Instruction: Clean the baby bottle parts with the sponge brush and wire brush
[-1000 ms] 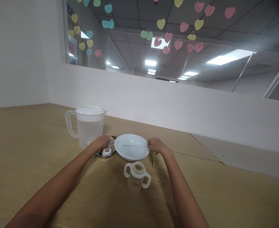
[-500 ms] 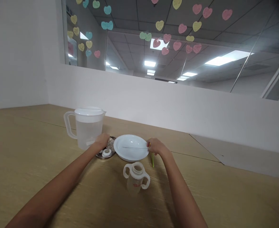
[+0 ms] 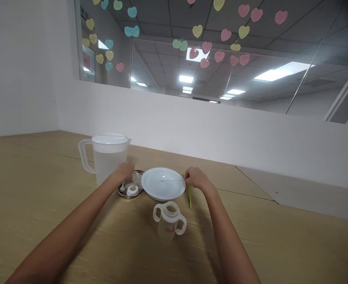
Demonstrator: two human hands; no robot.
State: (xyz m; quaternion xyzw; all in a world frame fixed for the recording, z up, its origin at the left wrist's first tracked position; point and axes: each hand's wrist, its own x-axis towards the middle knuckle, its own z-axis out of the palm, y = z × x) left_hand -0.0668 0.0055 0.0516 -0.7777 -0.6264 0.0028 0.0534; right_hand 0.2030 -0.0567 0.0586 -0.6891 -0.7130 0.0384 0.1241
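My left hand (image 3: 124, 172) is over the back left of a round metal tray (image 3: 128, 195), in front of the pitcher; its fingers are bent and blurred, and what they hold, if anything, is hidden. On the tray lie a white ring-shaped part (image 3: 132, 190) and small clear pieces. A white bowl (image 3: 163, 184) stands between my hands. At its right rim is my right hand (image 3: 194, 177), fingers closed near the upper end of a green stick-like item (image 3: 190, 196); whether they grip it cannot be made out. A two-handled bottle (image 3: 166, 227) without a lid stands in front of the bowl.
A clear lidded pitcher (image 3: 105, 159) with liquid stands behind the tray at the left, its handle to the left. Behind the wooden table (image 3: 280, 244) rises a white wall (image 3: 174, 114) with a window above, dotted with heart-shaped notes.
My left hand has moved slightly left and up, uncovering more of the tray. My right hand has shifted little, and the red and yellow item at its fingertips no longer shows.
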